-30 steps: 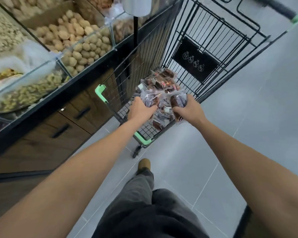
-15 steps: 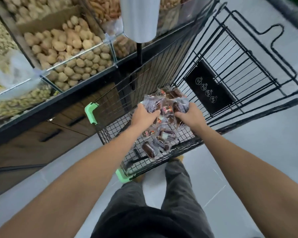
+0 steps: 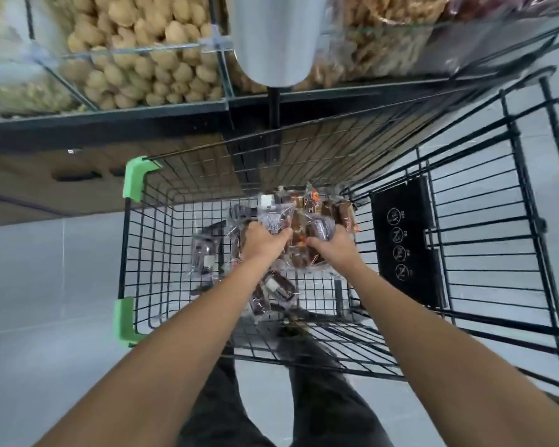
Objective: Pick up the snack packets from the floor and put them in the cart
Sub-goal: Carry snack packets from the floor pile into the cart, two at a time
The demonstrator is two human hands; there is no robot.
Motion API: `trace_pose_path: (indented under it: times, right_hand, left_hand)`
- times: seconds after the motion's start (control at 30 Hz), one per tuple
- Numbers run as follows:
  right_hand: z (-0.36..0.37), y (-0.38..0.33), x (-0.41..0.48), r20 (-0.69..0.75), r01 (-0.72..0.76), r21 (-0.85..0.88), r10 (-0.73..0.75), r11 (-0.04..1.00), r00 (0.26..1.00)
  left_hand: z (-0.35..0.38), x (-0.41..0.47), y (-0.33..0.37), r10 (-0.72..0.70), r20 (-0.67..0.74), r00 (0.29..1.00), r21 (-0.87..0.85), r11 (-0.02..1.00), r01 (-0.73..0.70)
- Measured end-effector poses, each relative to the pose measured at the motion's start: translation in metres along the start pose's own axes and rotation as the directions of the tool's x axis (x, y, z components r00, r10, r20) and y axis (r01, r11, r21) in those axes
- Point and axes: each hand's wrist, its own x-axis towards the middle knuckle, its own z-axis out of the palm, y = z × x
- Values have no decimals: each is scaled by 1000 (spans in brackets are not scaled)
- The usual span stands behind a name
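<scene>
The grey tiled floor (image 3: 46, 301) fills the left and lower parts of the view. Across the top runs a shop shelf (image 3: 181, 124) of clear bins heaped with pale round snacks (image 3: 142, 66), and a grey metal cylinder (image 3: 271, 37) hangs in front of them. Just beside the shelf stands the black wire cart (image 3: 304, 143), with green corner guards (image 3: 136, 179) on its left end and a black sign plate (image 3: 404, 240) at the right of the basket.

Both bare arms reach down into the basket. A bundle of clear snack packets (image 3: 304, 208) sits inside the cart between the two hands; whether it touches the wire bottom cannot be told. The left hand (image 3: 260, 241) has its grip clamped on the bundle's left side, and the right hand (image 3: 334, 245) has its grip clamped on the right side. Loose packets (image 3: 204, 256) lie on the basket bottom to the left, and more (image 3: 278, 288) just below the left wrist.
</scene>
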Motion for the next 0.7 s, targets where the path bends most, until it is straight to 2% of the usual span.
trace_pose_path:
  times: [0.07, 0.2, 0.37, 0.5, 0.7]
  right_hand:
    - [7, 3, 14, 52, 13, -31, -11, 999, 999]
    - [22, 8, 37, 68, 40, -96, -33, 995, 997]
    - [29, 11, 53, -41, 66, -10, -66, 998, 997]
    - [29, 7, 53, -49, 73, -53, -75, 996, 996]
    - [29, 6, 34, -76, 153, -192, -170, 969, 983]
  left_hand:
    - [9, 7, -2, -24, -11, 1000, -12, 1000, 24]
    - [22, 20, -5, -54, -11, 998, -56, 997, 53]
    - [25, 39, -9, -82, -36, 996, -169, 983, 75]
    - [23, 48, -17, -58, -61, 996, -180, 983, 46]
    - [17, 39, -34, -19, -90, 996, -133, 991, 7]
